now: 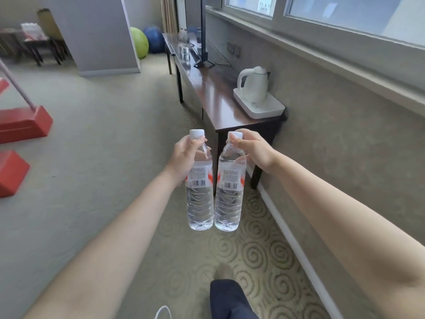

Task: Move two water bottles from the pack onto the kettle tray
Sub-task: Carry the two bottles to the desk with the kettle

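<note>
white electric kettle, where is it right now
In the head view the white electric kettle stands on its white plastic tray at the near end of the dark wooden table, ahead and right of both hands.

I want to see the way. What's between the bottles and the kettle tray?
In the head view, only the dark table end and carpet lie between the bottles and the tray. Nothing blocks the way.

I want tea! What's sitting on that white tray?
Only the white kettle stands on the kettle tray. The rest of the tray looks bare. What lies under the kettle is hidden.
</note>
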The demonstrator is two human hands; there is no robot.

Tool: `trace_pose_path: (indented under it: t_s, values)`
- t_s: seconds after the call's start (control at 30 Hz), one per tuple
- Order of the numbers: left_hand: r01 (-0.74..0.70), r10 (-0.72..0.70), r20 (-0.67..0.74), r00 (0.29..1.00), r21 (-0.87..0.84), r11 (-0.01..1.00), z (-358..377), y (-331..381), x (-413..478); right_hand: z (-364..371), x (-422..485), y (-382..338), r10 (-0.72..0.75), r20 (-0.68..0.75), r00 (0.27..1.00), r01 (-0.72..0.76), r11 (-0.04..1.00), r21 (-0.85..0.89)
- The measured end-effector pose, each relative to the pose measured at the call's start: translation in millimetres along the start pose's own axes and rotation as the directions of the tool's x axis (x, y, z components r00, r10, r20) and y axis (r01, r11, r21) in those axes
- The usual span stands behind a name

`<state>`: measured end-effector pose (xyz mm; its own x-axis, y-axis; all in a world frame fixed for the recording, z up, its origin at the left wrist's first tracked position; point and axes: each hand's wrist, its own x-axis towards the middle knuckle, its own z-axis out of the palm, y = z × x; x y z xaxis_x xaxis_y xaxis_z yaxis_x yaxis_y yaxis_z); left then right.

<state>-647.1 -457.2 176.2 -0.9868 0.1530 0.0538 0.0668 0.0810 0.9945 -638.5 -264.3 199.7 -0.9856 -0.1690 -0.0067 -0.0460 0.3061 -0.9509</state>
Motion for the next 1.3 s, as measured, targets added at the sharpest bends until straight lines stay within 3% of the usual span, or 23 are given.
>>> trace_pose_path:
  t_s: [0.27,0.5,0.73,0.87,1.1,1.3]
  values:
    - [-0.010,0.013,-0.125,0.992,0.025,1.000,-18,-5,132,-29,146,-4,-0.049,0.095,0.994,0.053,0.998,-0.041]
    - [-0.037,0.041,-0.152,0.988,0.029,0.999,-37,0,246,-56,271,-15,-0.101,0.147,0.984,0.114,0.990,-0.083]
    - [-0.019,0.022,-0.160,0.987,0.019,1.000,-80,-12,341,-39,380,-11,-0.070,0.158,0.985,0.086,0.992,-0.093]
    - [-0.043,0.046,-0.093,0.995,0.034,0.999,-117,-24,406,-14,442,-12,-0.057,0.128,0.990,0.067,0.995,-0.077]
    - [-0.082,0.078,0.111,0.991,0.038,0.996,-185,-25,511,16,535,-33,-0.034,-0.049,0.998,0.030,0.996,-0.078]
    - [-0.109,0.095,0.236,0.967,0.047,0.993,-211,-30,586,20,584,-42,0.017,-0.206,0.978,-0.009,0.999,0.040]
